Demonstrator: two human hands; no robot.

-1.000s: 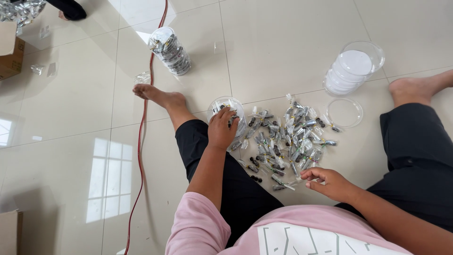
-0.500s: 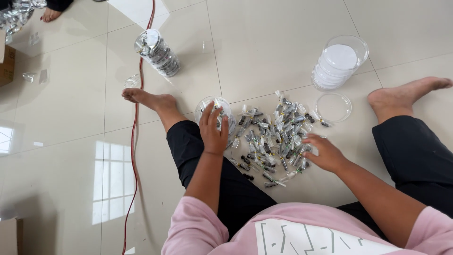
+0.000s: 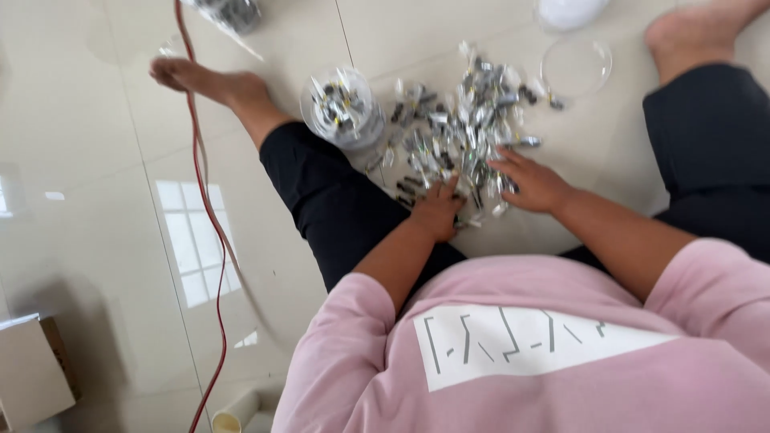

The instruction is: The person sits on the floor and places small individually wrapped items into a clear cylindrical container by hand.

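1. Step in hand, as judged: gathering small silver-wrapped pieces from the pile on the floor.
2. Left hand lies on the pile's near edge, fingers curled down; whether its grip has a piece, cannot tell.
3. Right hand rests flat and spread on the pile's right side, holding nothing visibly.
4. Clear jar, part-filled, stands just left of the pile; a lid lies right.
5. Motion blur hides single pieces; objects beyond the pile are cut off.

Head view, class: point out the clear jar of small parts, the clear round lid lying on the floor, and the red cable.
clear jar [image 3: 343, 108], head view, on its open top filled with parts.
clear round lid [image 3: 576, 67], head view, on its flat middle.
red cable [image 3: 210, 232], head view, midway along its run.
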